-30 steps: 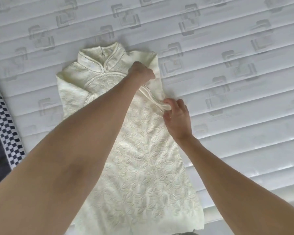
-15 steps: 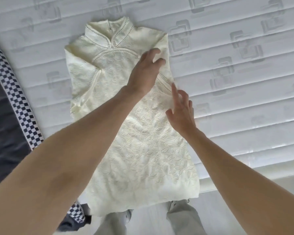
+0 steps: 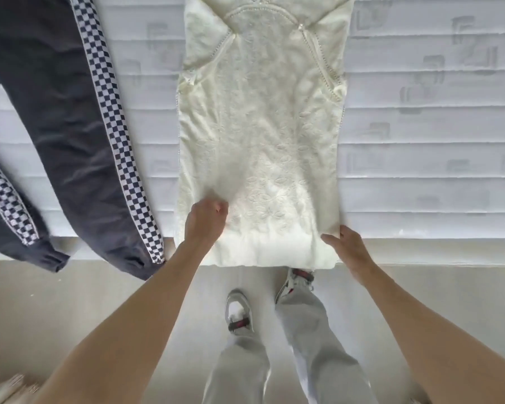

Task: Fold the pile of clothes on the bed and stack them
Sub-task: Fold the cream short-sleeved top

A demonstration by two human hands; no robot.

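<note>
Both hands had been drawn back from the sleeve area to the hem end of the dress (image 3: pixel 260 135), which was laid flat on the mattress (image 3: pixel 420 141), its hem hanging over the edge. Fabric near the hem was bunched in the curled left hand (image 3: pixel 206 221); the hem's right corner was pinched by the right hand (image 3: pixel 349 249). Dark trousers (image 3: pixel 70 112) with checkered stripes were seen much more fully at left. No readable writing was visible.
</note>
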